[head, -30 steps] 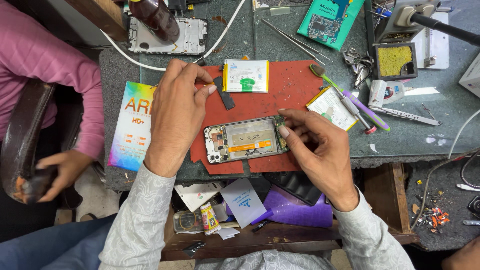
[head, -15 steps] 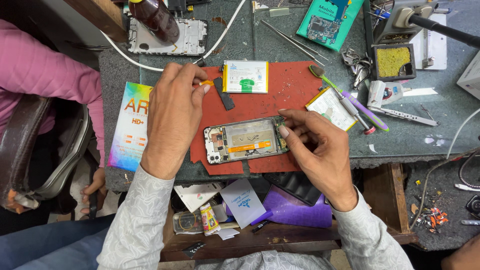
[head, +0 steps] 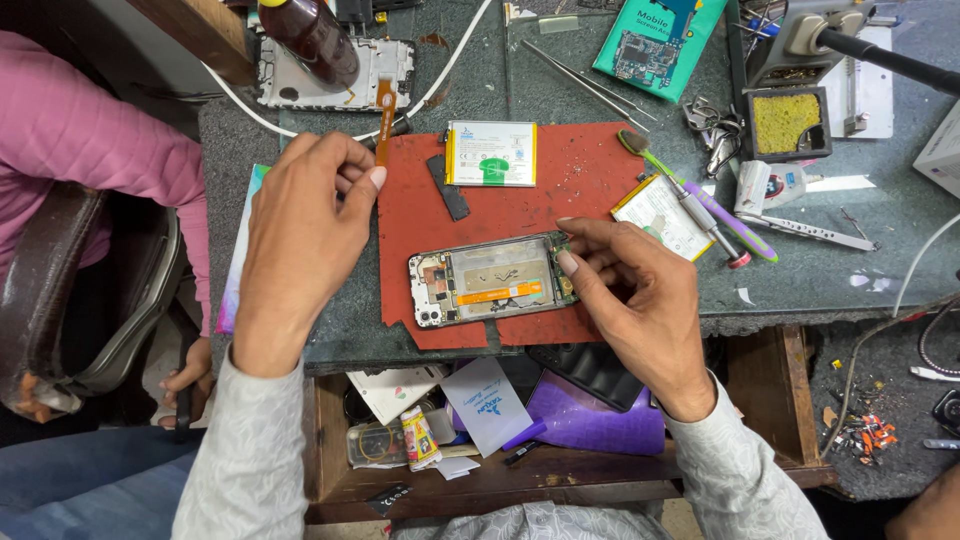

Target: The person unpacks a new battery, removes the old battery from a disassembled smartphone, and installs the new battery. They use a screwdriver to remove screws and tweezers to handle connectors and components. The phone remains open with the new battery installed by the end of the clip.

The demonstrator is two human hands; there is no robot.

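The opened smartphone (head: 492,282) lies face down on the red repair mat (head: 590,185), back cover off, its metal shield and an orange flex ribbon still lying across the middle. The right hand (head: 635,300) steadies the phone's right end, fingertips resting on the frame and holding nothing. The left hand (head: 305,225) is raised just left of the mat, pinching a narrow orange flex cable strip (head: 384,120) between thumb and forefinger. The removed battery (head: 490,153) lies at the top of the mat with a small black strip (head: 448,187) beside it, so disassembly looks well advanced; the board and remaining ribbon seem yet to be dealt with. Beyond the mat, on a grey-green workbench (head: 860,250), are tweezers (head: 590,80), a purple brush (head: 700,195), a soldering sponge tray (head: 785,122) and another bare phone frame (head: 335,72). An open drawer (head: 560,470) holds clutter below. A person in a pink sleeve (head: 90,140) sits to the left.
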